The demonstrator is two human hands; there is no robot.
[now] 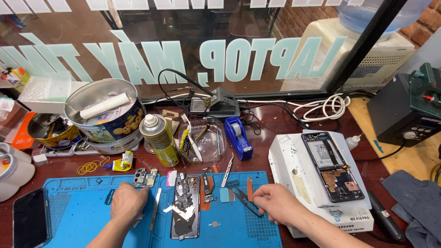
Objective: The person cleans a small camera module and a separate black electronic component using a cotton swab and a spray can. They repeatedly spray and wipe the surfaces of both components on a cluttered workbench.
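left hand (127, 200) curled flat on blue mat (82, 216); right hand (274, 202) pinching black tweezers (244, 200) beside opened phone (185, 212).

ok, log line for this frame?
left hand: on blue mat | right hand: at tweezers | opened phone: between hands

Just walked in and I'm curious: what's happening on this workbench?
A person is working on an opened phone lying on a blue mat. The left hand rests on the mat beside a thin metal tool, near a small camera part. The right hand touches dark tweezers. A second opened phone sits on a white box to the right, and a spray can stands behind.
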